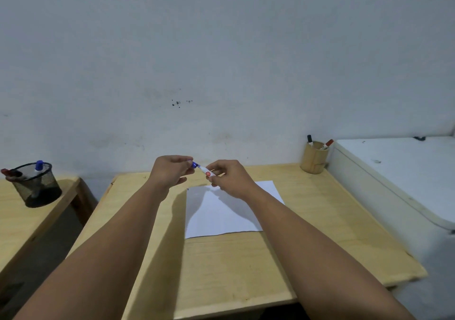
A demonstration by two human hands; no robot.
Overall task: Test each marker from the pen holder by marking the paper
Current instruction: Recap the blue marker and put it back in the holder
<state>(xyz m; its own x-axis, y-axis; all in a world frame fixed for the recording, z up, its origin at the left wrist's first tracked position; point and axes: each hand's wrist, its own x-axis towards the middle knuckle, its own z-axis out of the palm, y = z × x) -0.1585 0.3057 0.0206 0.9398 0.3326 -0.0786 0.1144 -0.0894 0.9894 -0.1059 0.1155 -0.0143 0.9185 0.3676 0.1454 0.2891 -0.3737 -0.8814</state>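
Both hands meet above the far edge of the sheet of paper (221, 208), sharing one marker (203, 169) between them. The left hand (170, 170) has its fingers curled in and pinches the marker's blue cap end, while the right hand (230, 179) pinches the white barrel, which carries a small red round mark. The marker lies roughly level, tilted slightly down toward the right hand, and is held in the air, clear of the paper. Whether the cap is seated on the barrel or already parted from it cannot be told. The paper lies flat on the light wooden surface (221, 265), with a tiny dark mark near its far left corner. At the back right corner of that surface stands a tan cylindrical pen holder (314, 158), touching or nearly touching the wall, with a black-capped marker (309, 139) and a red-capped marker (327, 144) sticking out of it. Well apart to the left, on a separate wooden side table (24, 221), sits a black mesh cup (35, 186) holding a blue-capped marker (39, 167) and a dark reddish one at its rim. A white chest (394, 171) stands just beside the surface on the right.
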